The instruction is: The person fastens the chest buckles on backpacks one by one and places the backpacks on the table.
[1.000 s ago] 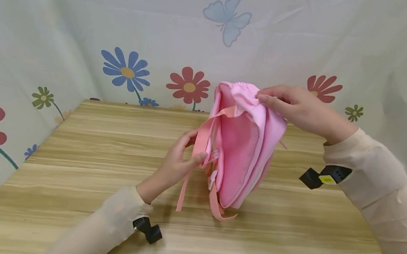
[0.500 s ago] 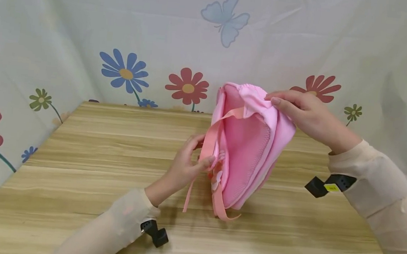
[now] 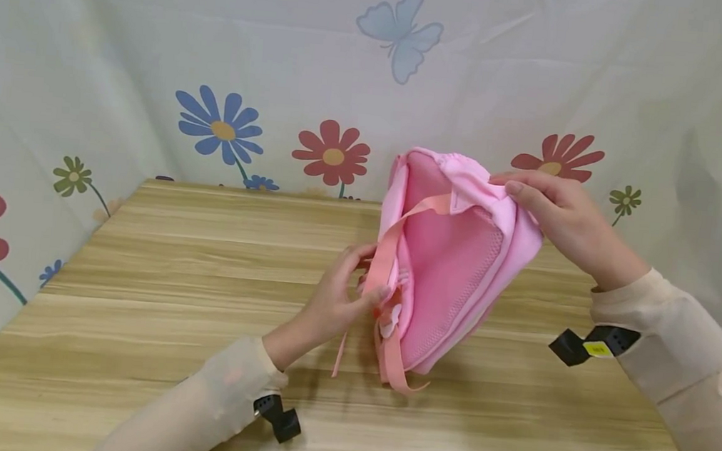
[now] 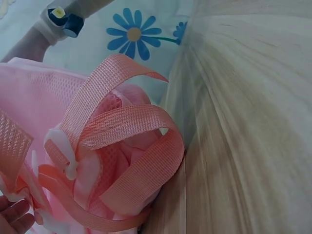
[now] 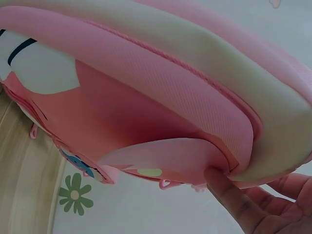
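A small pink backpack point(image 3: 452, 284) stands tilted over the table, its main compartment gaping toward me. My left hand point(image 3: 335, 298) grips its left edge, thumb over the salmon webbing strap point(image 3: 387, 256). At the upper right, my right hand point(image 3: 580, 220) pinches the bag's top edge between thumb and fingers. Loose straps point(image 4: 141, 126) with white plastic buckles point(image 4: 61, 146) curl off the bag in the left wrist view, where only a few left fingertips show. The right wrist view shows the printed front panel point(image 5: 131, 107), with my right thumb pressed to its corner.
The wood-grain table point(image 3: 168, 287) spreads beneath the bag. Behind it hangs a pale cloth backdrop point(image 3: 273, 46) printed with flowers and a butterfly. Black wrist cameras point(image 3: 279, 419) sit on both forearms over beige sleeves.
My right hand has drawn the bag's top edge to the right and slightly down, so the compartment gapes wider. My left hand has shifted a little to the right with its edge.
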Action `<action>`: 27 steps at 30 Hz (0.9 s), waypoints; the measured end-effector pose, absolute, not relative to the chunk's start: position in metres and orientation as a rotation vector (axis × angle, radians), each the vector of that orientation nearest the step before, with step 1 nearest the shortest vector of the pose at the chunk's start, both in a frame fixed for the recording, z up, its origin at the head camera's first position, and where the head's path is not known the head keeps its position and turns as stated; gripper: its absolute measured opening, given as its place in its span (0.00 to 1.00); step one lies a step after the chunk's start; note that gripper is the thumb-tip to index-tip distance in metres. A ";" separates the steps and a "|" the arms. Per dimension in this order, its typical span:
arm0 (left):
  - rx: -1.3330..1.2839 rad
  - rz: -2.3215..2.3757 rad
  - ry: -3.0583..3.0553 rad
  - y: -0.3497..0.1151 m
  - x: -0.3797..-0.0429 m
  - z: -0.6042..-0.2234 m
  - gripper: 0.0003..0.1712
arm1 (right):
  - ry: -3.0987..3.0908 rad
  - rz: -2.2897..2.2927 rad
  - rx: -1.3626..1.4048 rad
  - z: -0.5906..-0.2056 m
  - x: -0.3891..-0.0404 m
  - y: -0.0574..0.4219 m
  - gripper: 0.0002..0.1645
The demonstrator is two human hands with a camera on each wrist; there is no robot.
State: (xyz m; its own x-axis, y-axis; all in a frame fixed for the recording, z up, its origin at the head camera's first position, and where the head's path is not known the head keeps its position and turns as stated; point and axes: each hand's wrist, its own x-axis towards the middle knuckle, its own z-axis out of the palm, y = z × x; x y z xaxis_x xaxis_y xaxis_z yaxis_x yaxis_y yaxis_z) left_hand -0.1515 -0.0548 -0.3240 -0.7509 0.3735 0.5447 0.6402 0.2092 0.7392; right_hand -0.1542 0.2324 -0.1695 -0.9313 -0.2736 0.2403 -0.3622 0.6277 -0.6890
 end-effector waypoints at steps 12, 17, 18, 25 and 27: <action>-0.982 -1.515 -2.283 -0.050 -0.154 -0.325 0.31 | -2.618 1.249 0.568 -0.184 -0.151 0.241 0.21; -1.029 -1.488 -2.277 -0.047 -0.154 -0.326 0.30 | -2.589 1.268 0.557 -0.195 -0.149 0.245 0.23; -1.039 -1.485 -2.275 -0.047 -0.154 -0.327 0.29 | -2.587 1.276 0.550 -0.197 -0.148 0.246 0.23; -1.074 -1.515 -2.279 -0.046 -0.154 -0.334 0.28 | -2.580 1.394 0.483 -0.218 -0.146 0.251 0.25; -1.073 -1.518 -2.288 -0.046 -0.154 -0.336 0.28 | -2.583 1.414 0.472 -0.225 -0.145 0.252 0.26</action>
